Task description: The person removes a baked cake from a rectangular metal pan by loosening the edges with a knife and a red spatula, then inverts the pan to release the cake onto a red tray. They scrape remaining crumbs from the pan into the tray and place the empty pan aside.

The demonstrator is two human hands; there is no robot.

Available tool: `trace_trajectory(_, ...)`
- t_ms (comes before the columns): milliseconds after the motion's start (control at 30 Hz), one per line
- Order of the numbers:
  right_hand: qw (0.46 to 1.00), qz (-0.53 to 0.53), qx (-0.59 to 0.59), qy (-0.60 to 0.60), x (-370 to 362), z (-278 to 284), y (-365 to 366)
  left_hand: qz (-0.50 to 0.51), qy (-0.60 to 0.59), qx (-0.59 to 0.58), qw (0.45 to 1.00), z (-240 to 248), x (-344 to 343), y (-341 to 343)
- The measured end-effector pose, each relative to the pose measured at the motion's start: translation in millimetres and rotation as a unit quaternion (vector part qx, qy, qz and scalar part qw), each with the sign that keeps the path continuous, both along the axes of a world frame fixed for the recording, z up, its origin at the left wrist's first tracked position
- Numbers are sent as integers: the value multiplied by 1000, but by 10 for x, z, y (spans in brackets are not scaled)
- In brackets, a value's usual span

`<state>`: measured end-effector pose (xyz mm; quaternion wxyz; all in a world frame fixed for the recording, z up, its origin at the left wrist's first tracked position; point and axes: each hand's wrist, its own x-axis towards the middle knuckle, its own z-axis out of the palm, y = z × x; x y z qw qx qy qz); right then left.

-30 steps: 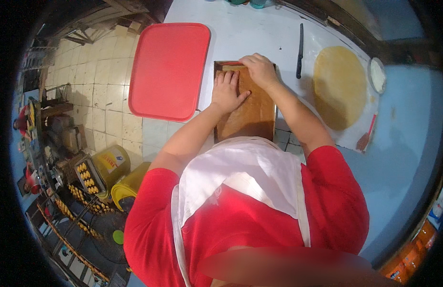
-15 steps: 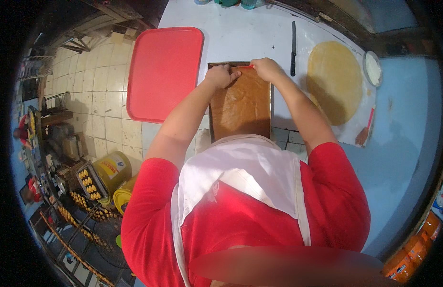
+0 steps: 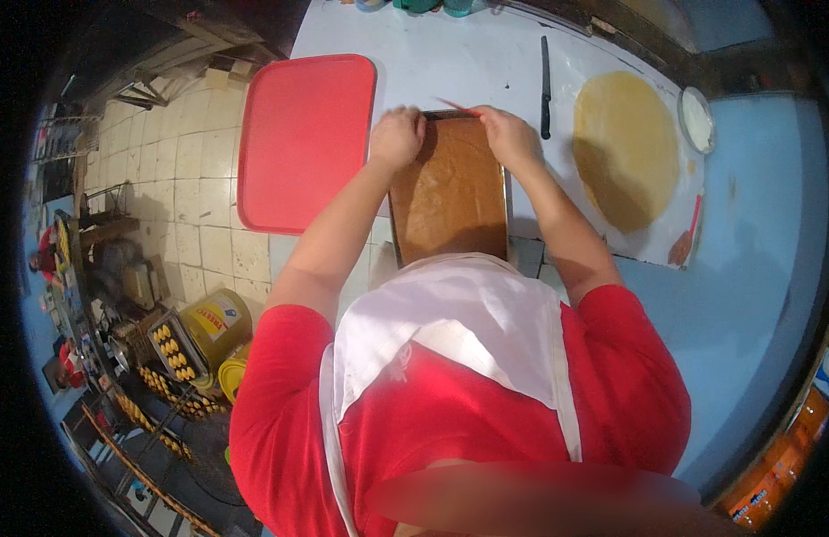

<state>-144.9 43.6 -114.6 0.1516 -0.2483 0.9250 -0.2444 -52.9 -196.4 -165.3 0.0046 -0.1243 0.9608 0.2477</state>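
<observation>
A rectangular metal baking pan (image 3: 506, 210) holds a flat brown sheet cake (image 3: 450, 183), its near end hidden by my apron. My left hand (image 3: 398, 137) is closed at the pan's far left corner, with its fingers curled over the rim. At the far right corner, my right hand (image 3: 508, 136) is closed round a slim red tool (image 3: 454, 106), which points left across the pan's far edge. Its exact kind is too small to make out.
A red tray (image 3: 307, 143) lies left of the pan on the white table (image 3: 432, 54). To the right are a black-handled knife (image 3: 546, 89), a round yellowish sheet (image 3: 624, 152), a bowl of white stuff (image 3: 697, 121) and a red-handled brush (image 3: 687, 242). A yellow bucket (image 3: 219, 324) stands lower left.
My left hand has moved off the cake's far edge to the pan's left corner. My right hand has shifted slightly right, and the red tool now lies beyond the far rim.
</observation>
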Motion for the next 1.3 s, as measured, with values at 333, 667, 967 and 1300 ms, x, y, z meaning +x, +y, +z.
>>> trace_trajectory(333, 835, -335, -424, -100, 192, -896, 1076, -57, -138, -114, 982, -126, -401, -171)
trace_trajectory(667, 682, -487, -410, -358, 660, -1154, 1764, 48, -99, 49, 993, -263, 1440, -135)
trace_trajectory(967, 914, -204, -335, -104, 341, -475, 682, 135, 35, 134, 981, 80, 2057, 37)
trace_trajectory(1300, 935, 108, -336, 41, 688, -8, -791, 6, 62, -92, 994, 21, 1293, 362)
